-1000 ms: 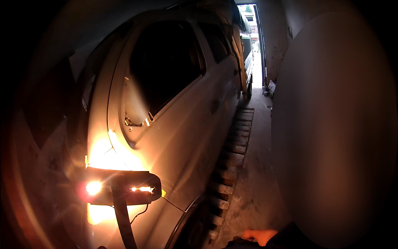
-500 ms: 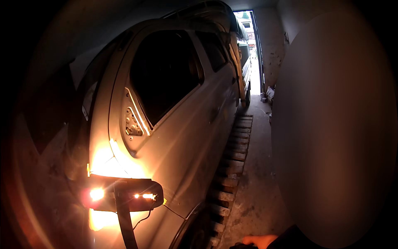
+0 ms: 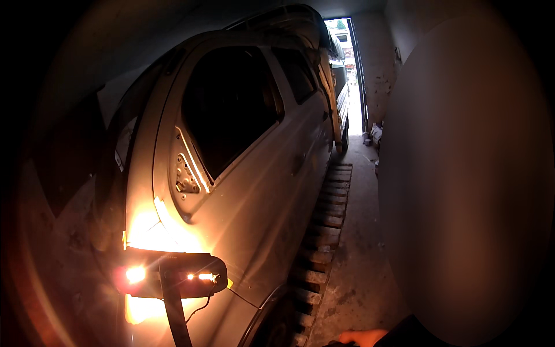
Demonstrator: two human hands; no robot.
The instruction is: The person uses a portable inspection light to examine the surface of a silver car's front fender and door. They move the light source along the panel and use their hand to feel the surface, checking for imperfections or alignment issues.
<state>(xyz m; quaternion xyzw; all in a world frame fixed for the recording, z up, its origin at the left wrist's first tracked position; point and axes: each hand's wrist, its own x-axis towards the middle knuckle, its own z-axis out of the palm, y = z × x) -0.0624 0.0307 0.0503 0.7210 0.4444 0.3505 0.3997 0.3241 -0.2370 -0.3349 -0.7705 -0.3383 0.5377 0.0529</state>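
work lamp [image 3: 173, 276] crosswise, glowing onto car door [image 3: 243, 191]

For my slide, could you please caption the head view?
A lit work lamp on a stand glows against the pale car door in a dim garage; a hand shows at the lower edge.

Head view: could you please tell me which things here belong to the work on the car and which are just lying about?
In the work:
- pale car door with bare mirror mount
- glowing lamp on its stand, lighting the panel
- hand, low at the frame's edge

Lying about:
- stepped blocks along the floor
- pails near the doorway
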